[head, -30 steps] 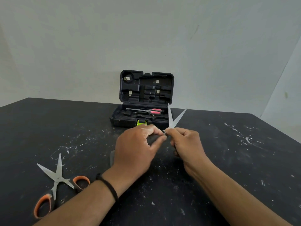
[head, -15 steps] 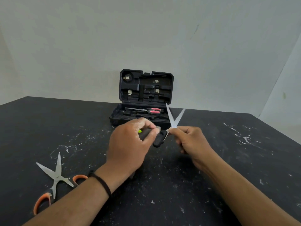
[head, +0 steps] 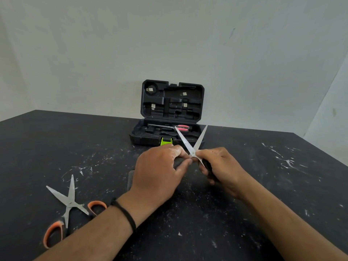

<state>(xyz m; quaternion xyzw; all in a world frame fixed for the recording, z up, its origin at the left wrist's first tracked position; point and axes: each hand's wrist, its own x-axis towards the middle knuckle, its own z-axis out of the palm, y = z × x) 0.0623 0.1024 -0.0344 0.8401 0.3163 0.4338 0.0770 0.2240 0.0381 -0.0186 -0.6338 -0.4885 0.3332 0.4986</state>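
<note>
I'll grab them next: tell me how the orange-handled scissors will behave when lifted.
Metal blades suggest the orange-handled scissors are stiff. They lie spread open, so the blades may swing. Flat on the table, they probably won't roll.

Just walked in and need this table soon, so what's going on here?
A person holds black-handled scissors above the black table, one handle gripped in the left hand, the other in the right hand, blades spread wide. Orange-handled scissors lie open on the table's left. Behind, a tool case stands open with pink-handled scissors inside.
</note>
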